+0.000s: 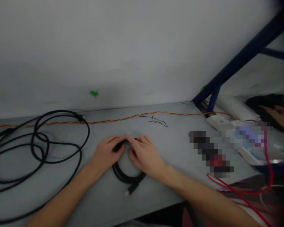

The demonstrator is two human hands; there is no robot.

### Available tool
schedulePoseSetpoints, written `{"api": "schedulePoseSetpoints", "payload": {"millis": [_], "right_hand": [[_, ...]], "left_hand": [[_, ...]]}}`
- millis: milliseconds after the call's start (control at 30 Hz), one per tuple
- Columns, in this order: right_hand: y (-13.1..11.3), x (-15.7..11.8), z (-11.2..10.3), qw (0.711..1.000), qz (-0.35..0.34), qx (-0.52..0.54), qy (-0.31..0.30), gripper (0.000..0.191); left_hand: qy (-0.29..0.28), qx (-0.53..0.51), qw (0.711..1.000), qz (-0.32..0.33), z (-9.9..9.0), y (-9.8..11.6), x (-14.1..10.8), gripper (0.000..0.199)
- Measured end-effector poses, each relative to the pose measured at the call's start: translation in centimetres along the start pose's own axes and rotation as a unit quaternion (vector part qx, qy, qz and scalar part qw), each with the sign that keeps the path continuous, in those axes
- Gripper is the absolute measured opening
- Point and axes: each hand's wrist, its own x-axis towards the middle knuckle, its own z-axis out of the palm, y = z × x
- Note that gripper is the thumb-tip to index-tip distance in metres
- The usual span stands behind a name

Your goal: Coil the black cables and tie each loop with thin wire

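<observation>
Both hands (145, 154) hold coiled cable (129, 180) on grey tabletop (174, 142) beside white wall (132, 47)

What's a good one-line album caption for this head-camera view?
Left hand and right hand hold a compact coil of black cable on a grey table, looser black loops lying alongside.

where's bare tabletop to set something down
Bare: between the right hand and the blurred item, and between the coiled black cable and the near edge of the table. Crowded: left side, under loose black cable, and right corner, by the red cord.
</observation>
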Motion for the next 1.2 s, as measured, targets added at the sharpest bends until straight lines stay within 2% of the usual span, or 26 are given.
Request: {"api": "schedulePoseSetpoints", "payload": {"millis": [267,500,767,1000,1067,1200], "right_hand": [[0.3,0.1,0.1,1.0,0.004,0.018,0.013,0.054],[0.7,0.0,-0.5,0.998,-0.032,0.05,-0.022,0.056],[2.0,1.3,-0.6,0.997,-0.019,0.069,0.029,0.033],[2.9,3.2,0.4,0.982,0.05,0.171,0.069,0.003],[2.9,3.2,0.8,0.983,0.031,0.164,0.072,0.006],[2.7,2.7,1.0,0.995,-0.026,0.074,0.062,0.013]], "left_hand": [[-0.023,0.075,0.995,0.055,-0.3,-0.2,0.4,0.014],[-0.057,0.078,0.995,0.037,-0.2,0.0,0.7,0.008],[-0.047,0.072,0.996,0.01,-0.4,0.2,0.8,0.01],[-0.052,0.078,0.996,0.002,-0.5,0.1,0.8,0.013],[-0.051,0.08,0.995,0.003,-0.4,0.1,0.7,0.013],[-0.044,0.08,0.996,0.004,-0.4,0.0,0.6,0.012]]}}
